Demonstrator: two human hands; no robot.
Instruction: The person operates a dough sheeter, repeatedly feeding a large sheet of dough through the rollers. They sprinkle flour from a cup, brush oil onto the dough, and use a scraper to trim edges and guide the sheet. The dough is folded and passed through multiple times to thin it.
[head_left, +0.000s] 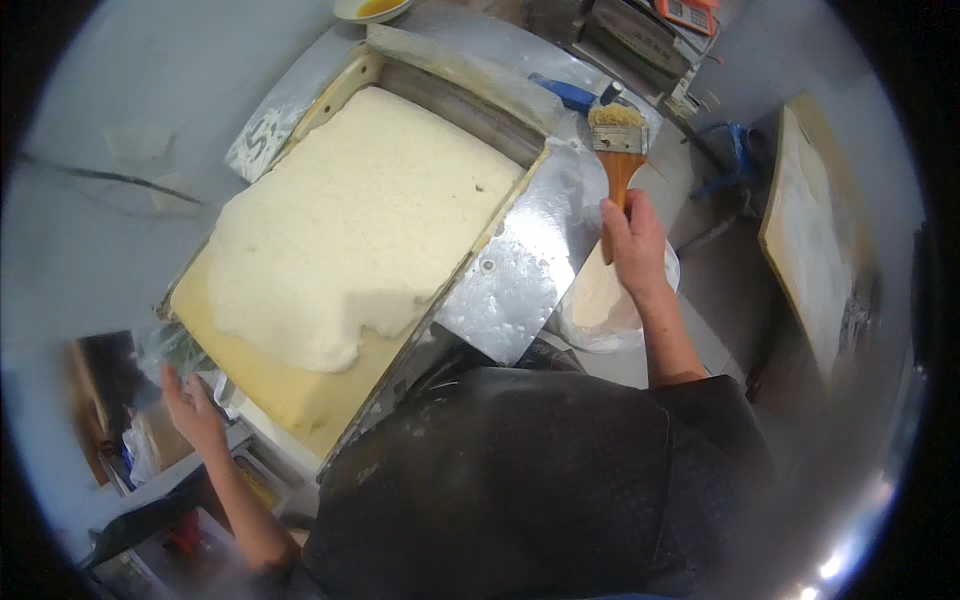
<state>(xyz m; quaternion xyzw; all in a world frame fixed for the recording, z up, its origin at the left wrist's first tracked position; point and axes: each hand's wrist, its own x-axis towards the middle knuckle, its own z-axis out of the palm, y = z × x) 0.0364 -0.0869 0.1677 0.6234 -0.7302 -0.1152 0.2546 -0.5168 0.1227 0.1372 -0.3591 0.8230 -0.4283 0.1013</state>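
My right hand (636, 244) grips the wooden handle of a wide flat bristle brush (621, 150), its bristles pointing away from me above the metal tabletop. A large pale sheet of dough (352, 217) lies on the yellowish belt or board (300, 405) of a dough-sheeting machine before me. The near edge of the dough is ragged. My left hand (193, 416) is held out at the machine's lower left, fingers apart and holding nothing. Next to its fingertips is a clear plastic bag (176, 349), blurred.
Beyond the machine sit a bowl of yellow liquid (379, 7) and a blue-handled tool (566, 91). A bag of pale flour-like powder (596, 300) stands below my right forearm. A floured board (806, 240) leans at the right, and an orange calculator-like device (686, 15) lies farther back.
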